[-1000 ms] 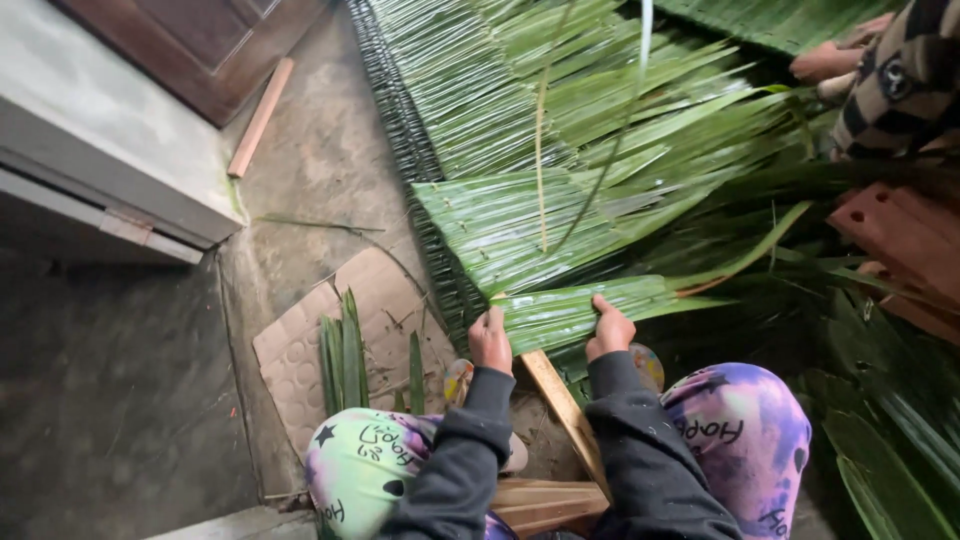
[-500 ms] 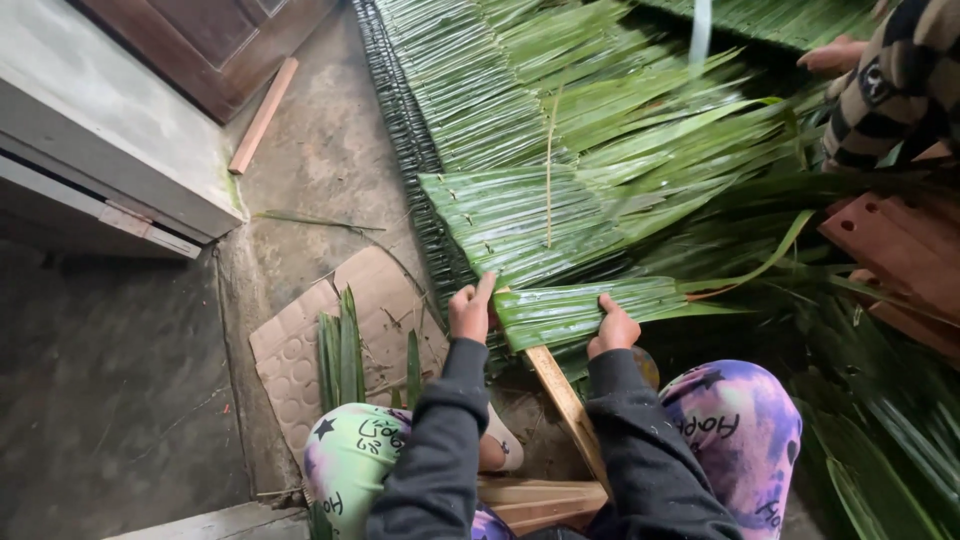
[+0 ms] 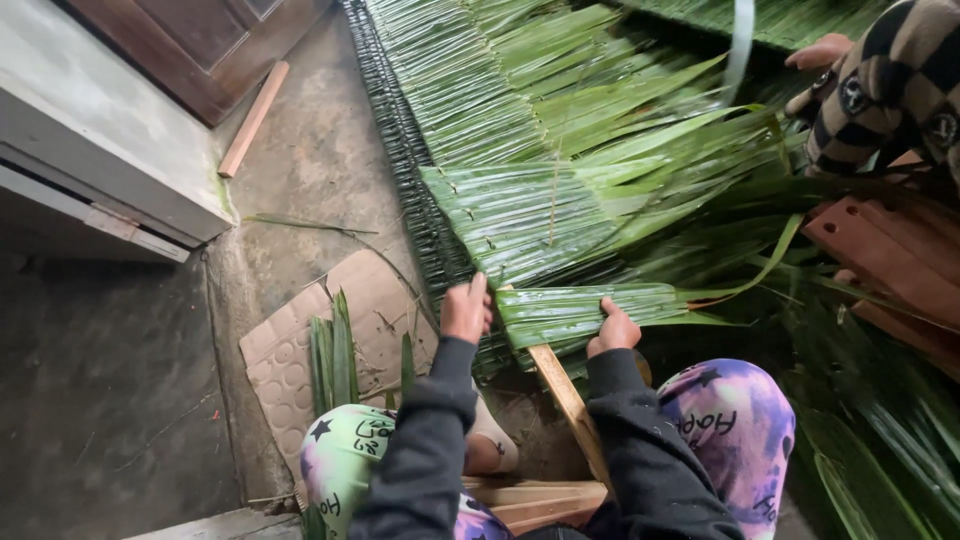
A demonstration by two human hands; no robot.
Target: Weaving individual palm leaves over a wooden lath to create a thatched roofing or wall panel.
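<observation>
Both hands work a folded leaf bundle (image 3: 585, 312) over a wooden slat (image 3: 566, 400): right hand (image 3: 612, 328) grips its lower edge, left hand (image 3: 466, 310) curls loosely against its left end, holding nothing visible.

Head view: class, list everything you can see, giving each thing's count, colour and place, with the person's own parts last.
Leaf bundle: one, green, across the slat, under both hands.
Slat: one, pale wood, between the knees.
Leaf panels: too many layers to count, green, spread from centre to top.
Loose leaves: a few, green, on the cardboard.
Cardboard: one, brown, on the floor at left.
Stick: one, reddish wood, by the door.
Door: one, dark brown, top left.
Planks: several, reddish, right.
Another person's sleeve: one, checked, top right.
Knees: two, purple and green print, bottom.
Left hand: at the bundle's left end.
Right hand: gripping the bundle's near edge.
</observation>
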